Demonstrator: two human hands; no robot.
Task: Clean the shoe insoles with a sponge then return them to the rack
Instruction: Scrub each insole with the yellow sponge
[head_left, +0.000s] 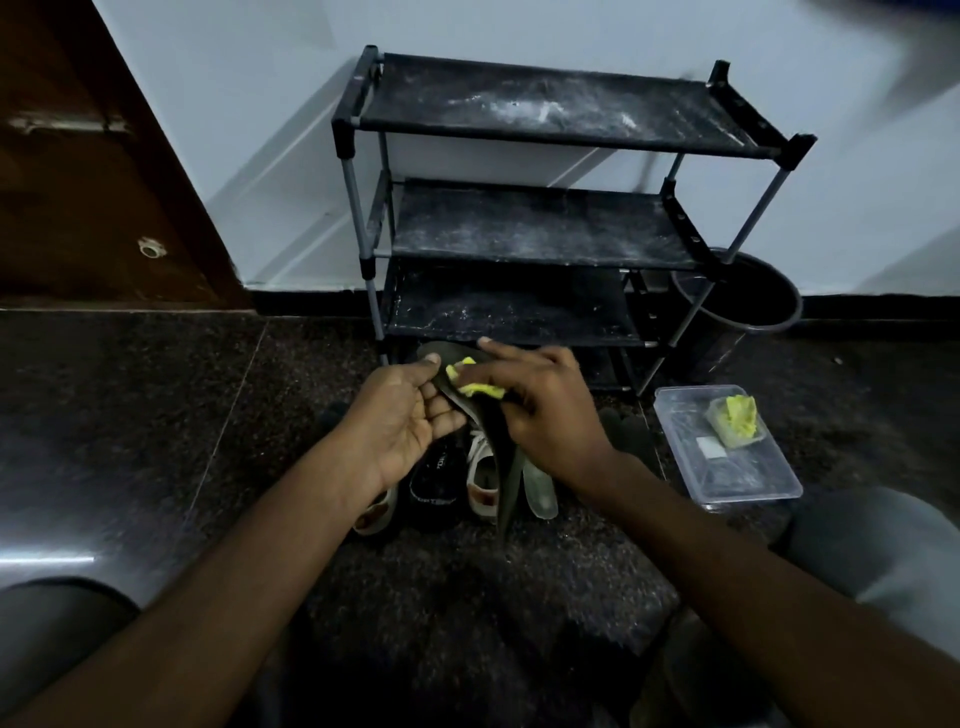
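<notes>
My left hand holds a dark insole from beneath, thumb on its upper end. My right hand presses a yellow-green sponge against the insole's upper face, index finger stretched out. The insole's lower end hangs down between my hands. A second, pale insole lies below my right wrist. The black shoe rack stands right behind my hands, its dusty shelves bare.
Shoes sit on the dark floor under my hands: a black one and a white one. A clear plastic tub holding another yellow sponge lies at right. A black bin stands beside the rack. A wooden door is at left.
</notes>
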